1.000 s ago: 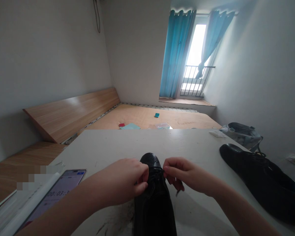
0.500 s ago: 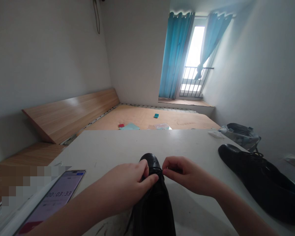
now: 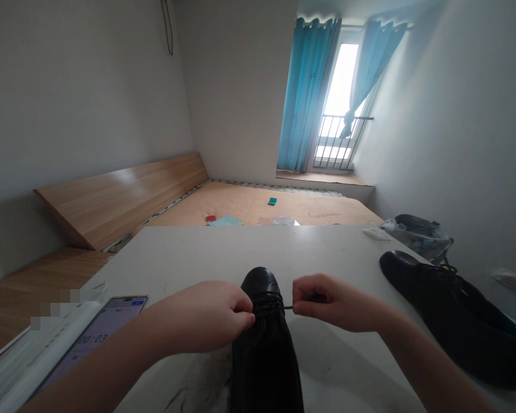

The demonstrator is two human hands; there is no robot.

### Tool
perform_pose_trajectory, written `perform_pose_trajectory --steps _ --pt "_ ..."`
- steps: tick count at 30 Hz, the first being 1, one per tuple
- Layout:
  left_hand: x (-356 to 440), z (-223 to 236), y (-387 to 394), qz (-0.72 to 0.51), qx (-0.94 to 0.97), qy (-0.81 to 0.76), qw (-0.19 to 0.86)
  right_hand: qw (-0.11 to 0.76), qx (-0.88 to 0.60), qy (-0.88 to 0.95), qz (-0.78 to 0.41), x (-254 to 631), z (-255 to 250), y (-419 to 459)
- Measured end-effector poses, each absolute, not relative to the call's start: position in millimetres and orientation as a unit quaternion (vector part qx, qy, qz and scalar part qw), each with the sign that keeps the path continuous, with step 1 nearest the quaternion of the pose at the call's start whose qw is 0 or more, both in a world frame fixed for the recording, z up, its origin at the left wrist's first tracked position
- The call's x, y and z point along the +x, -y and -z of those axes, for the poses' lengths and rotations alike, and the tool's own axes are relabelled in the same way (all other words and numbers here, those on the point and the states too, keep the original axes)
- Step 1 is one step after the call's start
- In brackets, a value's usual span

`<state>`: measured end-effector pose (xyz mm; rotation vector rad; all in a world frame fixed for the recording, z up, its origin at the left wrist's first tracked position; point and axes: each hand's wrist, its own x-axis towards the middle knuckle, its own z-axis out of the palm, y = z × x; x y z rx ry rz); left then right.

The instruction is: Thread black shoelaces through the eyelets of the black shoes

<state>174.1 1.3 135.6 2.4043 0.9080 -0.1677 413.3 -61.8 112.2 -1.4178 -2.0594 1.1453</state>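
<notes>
Between the fingers [image 3: 303,302], black shoe [image 3: 262,350]

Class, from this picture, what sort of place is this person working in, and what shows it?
Probably a sparsely furnished apartment bedroom. A bare wooden bed base with a low headboard lies beyond the white table, and blue curtains frame a balcony door with a metal railing.

We look from head height, forward and down over white table [image 3: 189,252]. Close above left hand [image 3: 198,315] and right hand [image 3: 331,301], lower centre. Wide view: bed platform [image 3: 258,203] mid-frame, curtained balcony door [image 3: 341,97] upper right, beyond table.
</notes>
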Motion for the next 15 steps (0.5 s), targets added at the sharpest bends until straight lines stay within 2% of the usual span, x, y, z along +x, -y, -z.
perform_pose_trajectory --steps 4,7,11,13,15 --pt "174.7 -136.4 -8.9 0.037 0.879 -0.349 0.321 0.241 -0.477 0.724 -0.436 416.1 -119.1 62.8" --pt "175.0 -136.2 -13.8 -0.002 0.896 -0.378 0.234 0.212 -0.478 0.748 -0.408 413.9 -125.3 67.5" --pt "171.2 -134.7 -18.2 0.001 0.896 -0.414 0.158 0.172 -0.534 0.799 -0.215 405.6 -121.5 70.8" --pt "168.5 -135.9 -19.6 0.032 0.893 -0.405 0.194 0.197 -0.556 0.799 -0.116 400.0 -114.5 69.5" --pt "167.1 -138.5 -20.4 0.077 0.882 -0.367 0.285 0.257 -0.564 0.783 -0.05 394.3 -106.9 67.0"
